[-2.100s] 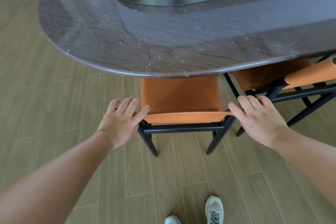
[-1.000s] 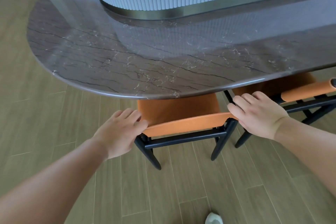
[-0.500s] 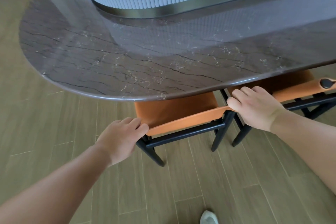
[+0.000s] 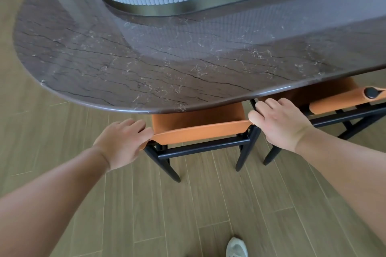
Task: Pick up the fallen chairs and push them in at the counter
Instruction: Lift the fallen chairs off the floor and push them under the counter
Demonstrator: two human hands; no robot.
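Head view | we grip the chair (image 4: 200, 129) backrest, left hand (image 4: 123, 142) and right hand (image 4: 279, 123) curled on its ends, steering it squarely under the counter (image 4: 146, 64)

Both forearms are bare from the frame edge down to the wrists, with no sleeve, watch, band or ring in sight. The left grip (image 4: 123, 142) and the right grip (image 4: 279, 125) are bare too, without gloves. On each, the knuckles and the backs of the fingers show, and creases mark the wrists. Below the grips, at the bottom edge of the view, the toe of one shoe (image 4: 237, 248) shows: a pale grey-white trainer with a rounded toe cap and a mesh-like upper.
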